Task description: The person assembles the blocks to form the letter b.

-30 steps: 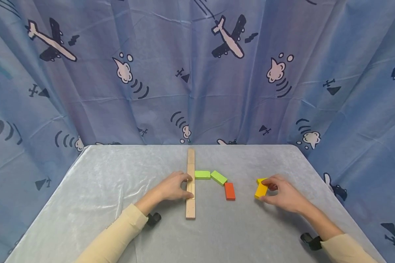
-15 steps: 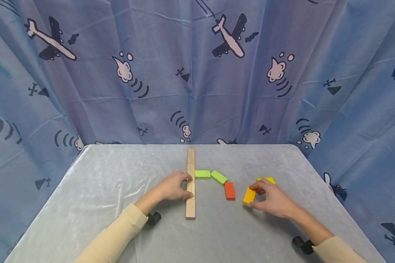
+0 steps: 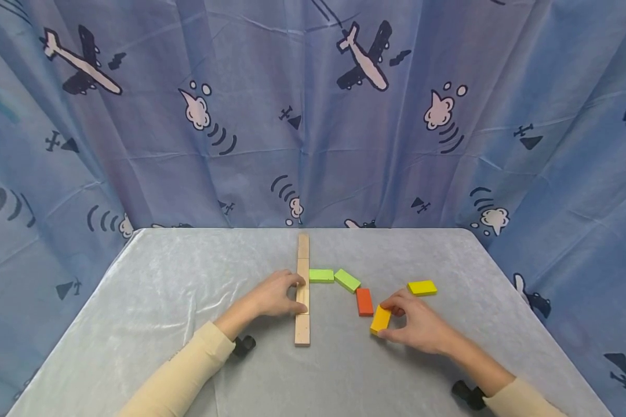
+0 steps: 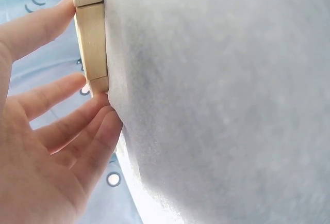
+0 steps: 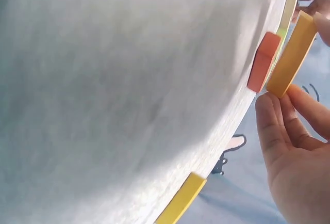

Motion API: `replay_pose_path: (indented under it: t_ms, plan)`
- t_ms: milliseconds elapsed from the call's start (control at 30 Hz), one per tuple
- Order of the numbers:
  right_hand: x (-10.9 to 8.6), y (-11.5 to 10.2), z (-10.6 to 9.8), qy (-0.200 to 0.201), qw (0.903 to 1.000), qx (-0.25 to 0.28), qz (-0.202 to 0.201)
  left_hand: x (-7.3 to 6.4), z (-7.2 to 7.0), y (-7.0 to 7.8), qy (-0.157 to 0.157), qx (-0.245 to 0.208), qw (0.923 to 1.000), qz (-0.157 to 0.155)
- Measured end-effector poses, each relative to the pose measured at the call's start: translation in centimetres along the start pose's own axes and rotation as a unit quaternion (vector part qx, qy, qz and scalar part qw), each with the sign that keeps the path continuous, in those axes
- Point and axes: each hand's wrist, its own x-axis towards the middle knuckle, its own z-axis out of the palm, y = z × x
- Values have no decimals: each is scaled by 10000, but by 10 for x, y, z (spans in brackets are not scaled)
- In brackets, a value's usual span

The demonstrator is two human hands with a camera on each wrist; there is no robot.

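My left hand [image 3: 273, 295] rests against a straight row of plain wooden blocks [image 3: 302, 330]; in the left wrist view its thumb and fingertips touch the row's edge beside one wooden block [image 4: 93, 41]. With thumb and fingertips my right hand [image 3: 417, 324] pinches an orange-yellow block [image 3: 380, 319] by its two ends. That block is tilted, just right of and below a red block [image 3: 364, 302]; whether it touches the table cannot be told. Two light green blocks [image 3: 321, 276] lead from the wooden row toward the red one.
A yellow block [image 3: 422, 288] lies flat on the grey cloth-covered table [image 3: 229, 382], beyond my right hand. Behind the table hangs a blue curtain [image 3: 240, 191] with printed airplanes. Each wrist wears a small black camera [image 3: 469, 395].
My right hand has carried the orange-yellow block left and nearer to me, from beside the yellow block to beside the red one. My left hand has stayed in place.
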Motion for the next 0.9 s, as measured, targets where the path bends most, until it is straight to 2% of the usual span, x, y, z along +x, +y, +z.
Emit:
replay_pose_path:
  t_ms: [167,300,467,900]
  plan:
    - [-1,-5,5,-80,9998,-166,-111,0,0,1,-5,-31,10000,16]
    - [0,-10,10,-261,9992,-305,35,0,1,0,-23,-25,10000,-15]
    - [0,-13,15,-423,9986,-320,14,0,1,0,-41,8,10000,-22]
    - [4,-18,21,-574,9973,-413,175,0,0,0,-66,77,9999,-11]
